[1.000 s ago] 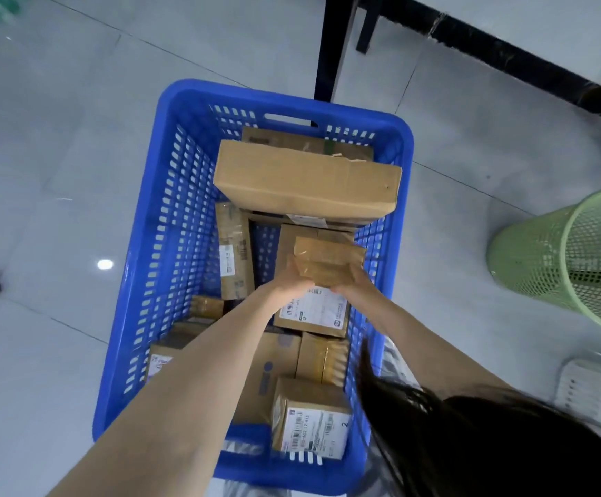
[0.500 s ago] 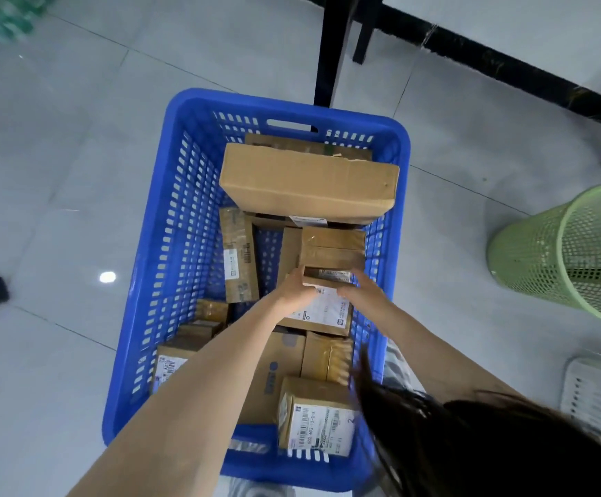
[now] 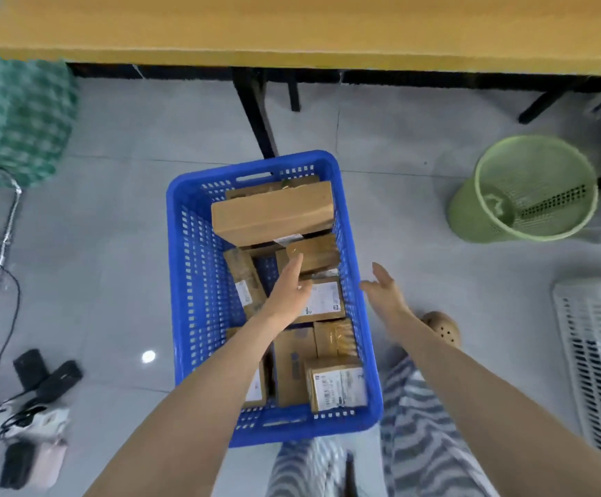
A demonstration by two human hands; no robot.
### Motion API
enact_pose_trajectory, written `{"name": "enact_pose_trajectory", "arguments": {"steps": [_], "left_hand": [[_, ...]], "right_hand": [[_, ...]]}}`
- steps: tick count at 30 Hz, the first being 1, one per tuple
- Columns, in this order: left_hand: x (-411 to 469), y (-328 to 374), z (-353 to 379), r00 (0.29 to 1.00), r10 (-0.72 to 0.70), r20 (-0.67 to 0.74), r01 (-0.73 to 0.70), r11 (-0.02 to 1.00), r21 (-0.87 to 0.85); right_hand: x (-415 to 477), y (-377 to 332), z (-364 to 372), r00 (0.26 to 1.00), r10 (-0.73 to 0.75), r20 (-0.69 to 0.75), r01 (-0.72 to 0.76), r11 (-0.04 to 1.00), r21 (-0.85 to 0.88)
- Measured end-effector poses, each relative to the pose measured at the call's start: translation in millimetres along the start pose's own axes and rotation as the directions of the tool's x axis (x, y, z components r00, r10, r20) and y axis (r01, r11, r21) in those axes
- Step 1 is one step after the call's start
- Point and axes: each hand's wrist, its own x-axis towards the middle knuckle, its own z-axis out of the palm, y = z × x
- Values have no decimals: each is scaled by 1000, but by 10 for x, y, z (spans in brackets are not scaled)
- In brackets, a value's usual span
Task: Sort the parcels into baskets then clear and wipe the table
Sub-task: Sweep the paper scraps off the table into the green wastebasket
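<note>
Floor (image 3: 112, 245): glossy grey tiles.
Desk (image 3: 292, 26): yellow, far (black legs (image 3: 256, 113)).
Basket (image 3: 184, 281): blue, on floor, holding parcels (image 3: 274, 213).
Left hand (image 3: 288, 294): fingers released, above parcels.
Right hand (image 3: 385, 292): fingers released, right of basket.

Print on the labels (image 3: 324, 299) is too blurry for me to read, exc. poss. a "2" on the near box (image 3: 336, 387).

We see glossy grey tile floor (image 3: 112, 138), yellow-topped bench (image 3: 292, 26) on black legs (image 3: 254, 113), green mesh bin (image 3: 471, 213) at right.
</note>
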Motion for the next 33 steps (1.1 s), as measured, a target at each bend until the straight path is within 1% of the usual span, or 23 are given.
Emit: {"name": "enact_pose_trajectory", "arguments": {"steps": [3,5,8,9,11,15,18,20,22,25,29,33], "left_hand": [[-33,365,287,1000,20,23,-19,1000,-11],[44,621,552,999,40,16,-40,999,0],[262,997,1116,998,62,-20,-60,996,60],[359,1185,1425,998,55,-12,-54,995,78],[477,1472,1901,1000,21,13,-21,997,70],[784,2046,2798,992,61,107,-65,997,29],[1024,2234,3149,986,46,163,-53,998,39],[1192,2340,3349,980,17,197,-28,998,53],[1388,2416,3493,975,6,222,-20,998,63],[1689,2486,3618,976,-9,216,-7,997,70],[1945,2515,3687,973,-69,219,55,996,69],[2093,2469,3667,963,-117,243,95,990,101]], "right_hand": [[-67,92,-284,1000,-23,-7,24,995,96],[-10,161,-590,999,-30,-37,35,987,157],[166,313,-1253,996,-25,-81,43,972,229],[227,405,-1615,995,-4,-99,28,967,252],[286,552,-2180,993,34,-117,3,954,300],[504,796,-3310,985,99,-142,-45,939,340],[686,859,-3678,981,120,-152,-52,919,390],[847,884,-3838,980,144,-138,-74,904,421],[1038,894,-3935,983,150,-104,-94,905,415],[1320,832,-4010,984,163,-72,-121,907,403],[1581,750,-3959,979,204,-28,-171,883,438],[1772,703,-3834,980,201,8,-178,848,499]]}}
